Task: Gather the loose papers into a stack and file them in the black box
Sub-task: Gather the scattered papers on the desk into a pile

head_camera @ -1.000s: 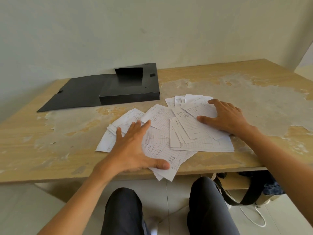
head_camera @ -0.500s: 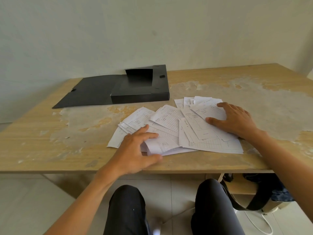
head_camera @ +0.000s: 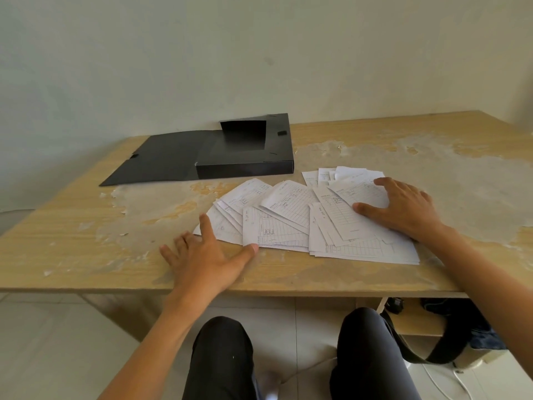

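Several loose white papers [head_camera: 291, 215] with printed grids lie fanned out and overlapping on the wooden table [head_camera: 86, 255]. My left hand [head_camera: 204, 255] lies flat with fingers spread at the left edge of the spread, thumb and forefinger touching the sheets. My right hand [head_camera: 403, 209] presses flat on the right-hand sheets, fingers apart. The black box [head_camera: 245, 166] lies open behind the papers, its lid flap folded out flat to the left.
The table top is worn, with peeling pale patches. A wall stands close behind the table. My knees in dark trousers [head_camera: 222, 359] are under the front edge. A dark bag with a strap [head_camera: 450, 333] and a white cable lie on the floor at the right.
My left hand slid left off the top of the papers to their left edge and pushed the front sheets back from the table edge. The right hand stayed on the right sheets.
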